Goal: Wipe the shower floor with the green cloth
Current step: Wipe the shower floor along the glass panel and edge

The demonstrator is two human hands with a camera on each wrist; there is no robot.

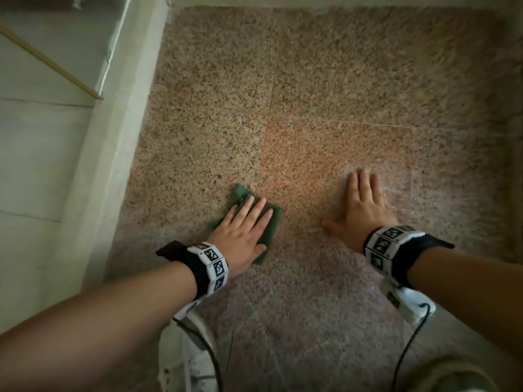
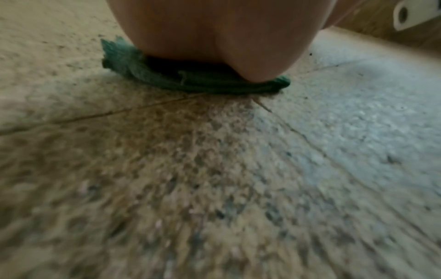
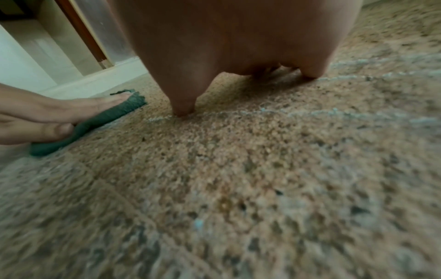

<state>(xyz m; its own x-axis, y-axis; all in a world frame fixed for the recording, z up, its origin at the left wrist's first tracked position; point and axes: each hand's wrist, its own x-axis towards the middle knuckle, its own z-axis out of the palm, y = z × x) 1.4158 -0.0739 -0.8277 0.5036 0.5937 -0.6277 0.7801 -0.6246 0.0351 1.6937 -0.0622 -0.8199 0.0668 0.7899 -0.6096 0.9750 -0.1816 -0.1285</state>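
Note:
A folded green cloth (image 1: pixel 273 222) lies flat on the speckled granite shower floor (image 1: pixel 325 89). My left hand (image 1: pixel 243 227) presses down on it with straight fingers, palm covering most of the cloth. From the left wrist view only the cloth's near edge (image 2: pixel 190 83) shows beneath the heel of my left hand (image 2: pixel 214 34). My right hand (image 1: pixel 362 202) rests flat on the bare floor to the right, fingers spread, holding nothing. In the right wrist view the cloth (image 3: pixel 95 122) sits at the left under the left hand (image 3: pixel 59 111), and my right hand (image 3: pixel 238 37) touches the floor (image 3: pixel 262 169).
A pale raised curb (image 1: pixel 119 137) runs along the left side of the floor, with white tiles (image 1: pixel 34 154) beyond it. Thin joint lines (image 1: pixel 268 108) cross the granite. A white shoe (image 1: pixel 181 363) and cables sit at the bottom.

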